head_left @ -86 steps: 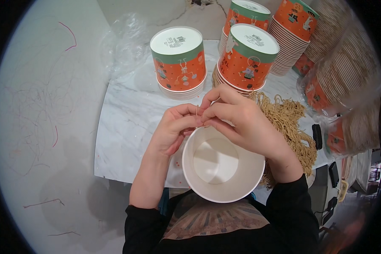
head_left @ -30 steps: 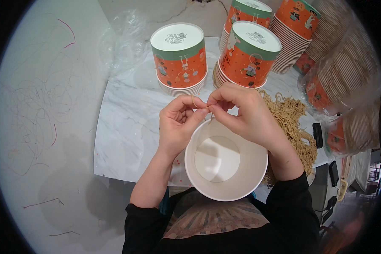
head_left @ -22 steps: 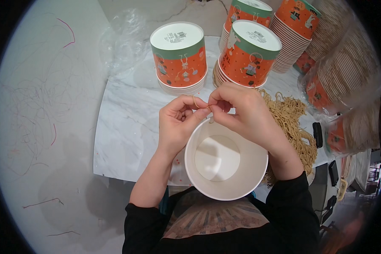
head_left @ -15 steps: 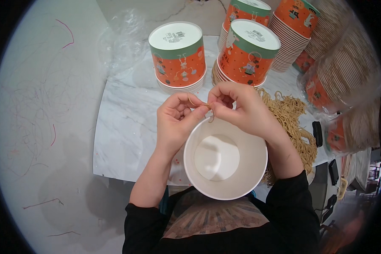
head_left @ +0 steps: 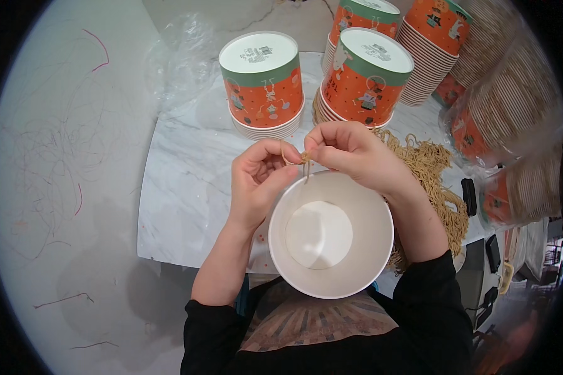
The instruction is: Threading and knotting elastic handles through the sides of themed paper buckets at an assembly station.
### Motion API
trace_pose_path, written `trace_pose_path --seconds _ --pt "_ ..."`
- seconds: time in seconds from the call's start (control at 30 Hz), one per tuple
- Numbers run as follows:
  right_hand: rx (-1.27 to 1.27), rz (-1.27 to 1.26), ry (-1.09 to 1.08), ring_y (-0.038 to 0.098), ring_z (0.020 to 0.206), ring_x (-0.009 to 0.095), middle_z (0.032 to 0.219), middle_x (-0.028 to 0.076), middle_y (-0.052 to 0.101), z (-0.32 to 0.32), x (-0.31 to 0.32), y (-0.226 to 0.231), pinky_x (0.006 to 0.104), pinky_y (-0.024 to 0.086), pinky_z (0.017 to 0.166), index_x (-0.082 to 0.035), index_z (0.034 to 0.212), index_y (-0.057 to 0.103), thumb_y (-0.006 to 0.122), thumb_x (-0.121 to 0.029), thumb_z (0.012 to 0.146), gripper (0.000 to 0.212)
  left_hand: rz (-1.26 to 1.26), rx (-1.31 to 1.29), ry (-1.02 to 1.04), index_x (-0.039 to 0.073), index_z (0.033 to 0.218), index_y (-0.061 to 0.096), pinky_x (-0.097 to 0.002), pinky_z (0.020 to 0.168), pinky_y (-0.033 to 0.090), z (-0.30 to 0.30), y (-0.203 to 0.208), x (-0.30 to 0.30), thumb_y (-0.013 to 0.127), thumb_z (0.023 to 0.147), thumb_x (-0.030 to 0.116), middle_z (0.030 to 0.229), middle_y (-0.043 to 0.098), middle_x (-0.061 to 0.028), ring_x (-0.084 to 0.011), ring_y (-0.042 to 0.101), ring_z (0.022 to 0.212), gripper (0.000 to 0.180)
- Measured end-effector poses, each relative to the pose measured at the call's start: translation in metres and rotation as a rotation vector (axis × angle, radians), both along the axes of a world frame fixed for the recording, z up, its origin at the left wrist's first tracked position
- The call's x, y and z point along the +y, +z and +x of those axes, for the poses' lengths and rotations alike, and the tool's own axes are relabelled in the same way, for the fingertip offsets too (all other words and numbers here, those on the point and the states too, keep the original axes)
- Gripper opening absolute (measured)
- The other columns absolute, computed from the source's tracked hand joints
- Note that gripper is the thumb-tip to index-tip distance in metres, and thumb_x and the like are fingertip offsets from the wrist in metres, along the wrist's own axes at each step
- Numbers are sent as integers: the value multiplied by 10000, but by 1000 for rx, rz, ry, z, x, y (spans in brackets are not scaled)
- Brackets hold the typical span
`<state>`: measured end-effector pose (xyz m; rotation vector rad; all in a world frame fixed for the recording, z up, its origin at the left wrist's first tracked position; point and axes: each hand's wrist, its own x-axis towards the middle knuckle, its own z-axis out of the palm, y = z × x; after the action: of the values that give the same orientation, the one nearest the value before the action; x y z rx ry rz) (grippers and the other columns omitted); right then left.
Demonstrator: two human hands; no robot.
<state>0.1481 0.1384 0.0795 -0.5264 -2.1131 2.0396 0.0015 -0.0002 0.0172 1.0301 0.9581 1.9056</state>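
Here, string (head_left: 304,159) pinched between hands, above white cup (head_left: 330,234)

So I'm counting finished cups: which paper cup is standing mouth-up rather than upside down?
Only the white-lined cup under the hands, open and empty. The orange cups behind it, like the nearest stack, stand upside down on the marble table.

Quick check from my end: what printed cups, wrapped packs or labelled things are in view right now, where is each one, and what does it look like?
Open paper cup: under both hands, round, plain white inside.
Upturned cup stack: far left on the marble table, orange, green band, white base.
Second cup stack: right of it, same print.
Third cup stack: far right, leaning.
Wrapped cup sleeves: right edge, clear plastic, orange and tan.
Twine: tan, pinched between left hand and right hand.
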Motion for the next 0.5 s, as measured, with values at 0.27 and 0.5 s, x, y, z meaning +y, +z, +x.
trace_pose_path --seconds 0.27,0.5 --pt "60 85 -33 487 717 -21 807 -83 552 -4 -6 -7 171 385 627 -30 929 622 591 -94 947 74 -12 201 188 5 937 654 -144 603 333 3 -7 2 706 827 -70 887 606 39 29 396 672 142" --pt "94 33 -39 499 662 11 730 -61 559 -5 -5 -10 195 398 590 -14 904 629 634 -115 918 102 -106 155 207 1 910 669 -139 555 304 5 -5 3 699 833 -61 763 580 78 39 368 613 103"
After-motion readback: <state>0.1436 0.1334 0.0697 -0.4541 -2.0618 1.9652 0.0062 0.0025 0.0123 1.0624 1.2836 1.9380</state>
